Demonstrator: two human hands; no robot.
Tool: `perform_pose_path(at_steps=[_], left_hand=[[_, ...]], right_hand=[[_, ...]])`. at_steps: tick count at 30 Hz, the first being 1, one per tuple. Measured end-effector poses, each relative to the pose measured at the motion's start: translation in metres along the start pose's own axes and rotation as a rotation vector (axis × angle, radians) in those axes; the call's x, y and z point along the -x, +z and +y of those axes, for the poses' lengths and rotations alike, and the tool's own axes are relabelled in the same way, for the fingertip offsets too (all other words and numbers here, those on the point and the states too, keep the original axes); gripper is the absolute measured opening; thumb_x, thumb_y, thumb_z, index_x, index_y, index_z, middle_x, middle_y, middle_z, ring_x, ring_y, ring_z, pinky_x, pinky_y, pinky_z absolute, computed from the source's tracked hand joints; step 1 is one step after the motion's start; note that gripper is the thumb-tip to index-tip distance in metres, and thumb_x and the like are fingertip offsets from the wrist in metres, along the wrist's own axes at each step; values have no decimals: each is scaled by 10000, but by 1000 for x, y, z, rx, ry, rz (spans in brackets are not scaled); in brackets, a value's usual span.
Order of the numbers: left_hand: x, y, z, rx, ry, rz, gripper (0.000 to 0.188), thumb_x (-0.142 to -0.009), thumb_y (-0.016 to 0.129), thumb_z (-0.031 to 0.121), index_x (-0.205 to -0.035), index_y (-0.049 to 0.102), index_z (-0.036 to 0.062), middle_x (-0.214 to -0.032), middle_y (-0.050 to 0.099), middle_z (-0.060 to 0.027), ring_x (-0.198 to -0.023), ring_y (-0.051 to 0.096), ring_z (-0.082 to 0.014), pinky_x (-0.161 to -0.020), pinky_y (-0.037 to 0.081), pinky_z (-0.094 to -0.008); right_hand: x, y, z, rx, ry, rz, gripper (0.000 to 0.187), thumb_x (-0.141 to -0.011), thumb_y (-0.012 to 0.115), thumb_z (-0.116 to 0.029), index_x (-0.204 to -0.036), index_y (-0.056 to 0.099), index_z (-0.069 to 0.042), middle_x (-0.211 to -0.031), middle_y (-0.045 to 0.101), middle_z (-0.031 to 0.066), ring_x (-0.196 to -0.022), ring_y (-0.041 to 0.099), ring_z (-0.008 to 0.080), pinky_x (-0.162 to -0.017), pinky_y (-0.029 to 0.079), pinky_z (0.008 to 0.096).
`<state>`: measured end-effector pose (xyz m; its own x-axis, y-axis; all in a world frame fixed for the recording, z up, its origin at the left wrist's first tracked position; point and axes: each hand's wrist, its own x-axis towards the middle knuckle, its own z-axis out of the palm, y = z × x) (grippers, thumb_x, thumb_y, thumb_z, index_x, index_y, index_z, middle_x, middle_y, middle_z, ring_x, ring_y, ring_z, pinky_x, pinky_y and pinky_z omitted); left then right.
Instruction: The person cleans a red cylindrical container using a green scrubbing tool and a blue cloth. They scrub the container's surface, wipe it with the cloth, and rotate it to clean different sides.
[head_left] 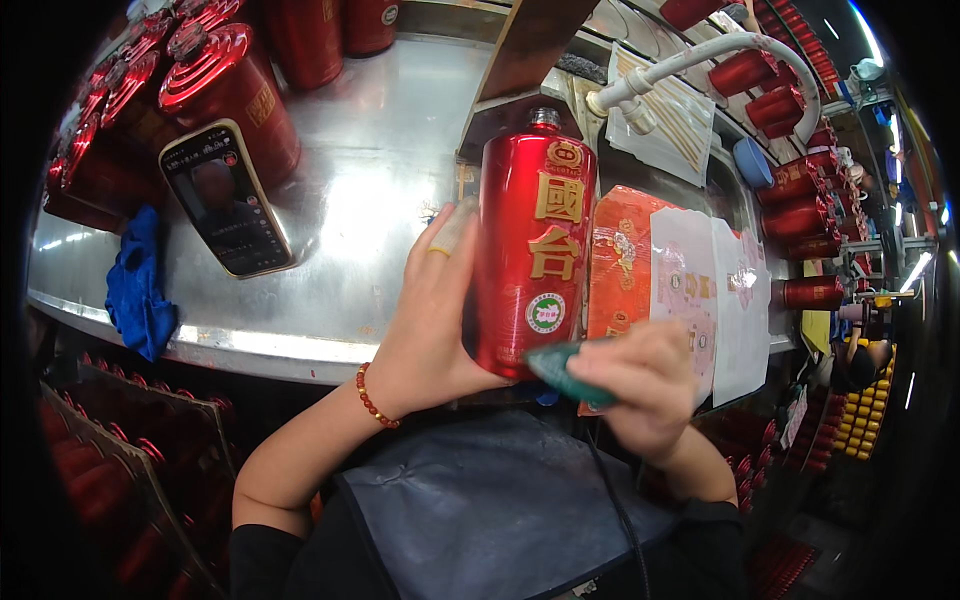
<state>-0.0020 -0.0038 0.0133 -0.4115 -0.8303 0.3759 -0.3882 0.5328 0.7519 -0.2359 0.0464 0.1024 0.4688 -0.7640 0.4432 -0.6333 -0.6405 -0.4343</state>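
A red glossy bottle (510,250) with gold raised characters, a round green-and-white sticker and a clear cap lies in front of me, its neck pointing away. My left hand (430,310) is wrapped round its left side, a pale covering on one finger. In my right hand (650,385), a dark green flat piece (570,374) is pinched, its tip at the lower right of the bottle. Motion blurs this hand, and I cannot tell what the piece is made of. Beside the bottle on the right lie printed sheets (625,260) in orange, white and pink.
A phone (226,200) leans against red bottles (225,80) at the left, near a blue cloth (140,285). Beyond the bottle stand a brown board (530,45) and a white curved pipe (720,45). A blue bowl (752,162) and more red bottles (800,215) are at the right.
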Motion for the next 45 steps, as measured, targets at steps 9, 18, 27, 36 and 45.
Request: perform_pose_path(at_steps=[9, 18, 27, 36, 45], left_hand=[[-3, -3, 22, -37, -45, 53, 1224, -657, 935, 332, -1532, 241, -167, -1075, 569, -208, -1252, 501, -415, -1233, 227, -549], [-1, -2, 21, -55, -95, 6, 1250, -643, 945, 297, -1586, 222, -92, -1361, 490, -246, -1447, 310, -460, -1204, 262, -523], [-3, -2, 34, -78, -83, 83, 1169, -671, 907, 255, -1527, 243, -183, -1001, 554, -208, -1248, 486, -442, -1218, 241, -557], [1, 0, 28, -141, -59, 60, 1186, -687, 905, 255, -1590, 220, -97, -1350, 509, -294, -1422, 355, -517, -1167, 293, -557], [17, -3, 8, 13, -272, -83, 1400, -581, 998, 409, -1616, 165, -31, -1619, 266, -308, -1503, 256, -470, -1221, 250, -507]], right_hand=[[0, -3, -15, 65, -92, -109, 465, -619, 811, -31, -1077, 811, -113, -924, 656, 7, -787, 533, 202, -661, 429, 325], [-4, -6, -17, 185, -146, -118, 430, -642, 776, -88, -1070, 813, -118, -938, 638, 2, -779, 507, 202, -647, 421, 313], [-23, -10, -12, 374, -54, -18, 444, -669, 751, -74, -1110, 795, -95, -865, 597, 6, -726, 495, 184, -639, 414, 320], [-33, 4, -11, 178, -144, -18, 425, -668, 720, -100, -1088, 739, -37, -872, 625, 29, -740, 585, 200, -643, 459, 343], [7, -35, 53, -500, 650, 178, 367, -960, 746, -199, -1282, 683, -35, -1084, 742, 63, -952, 692, 133, -868, 549, 289]])
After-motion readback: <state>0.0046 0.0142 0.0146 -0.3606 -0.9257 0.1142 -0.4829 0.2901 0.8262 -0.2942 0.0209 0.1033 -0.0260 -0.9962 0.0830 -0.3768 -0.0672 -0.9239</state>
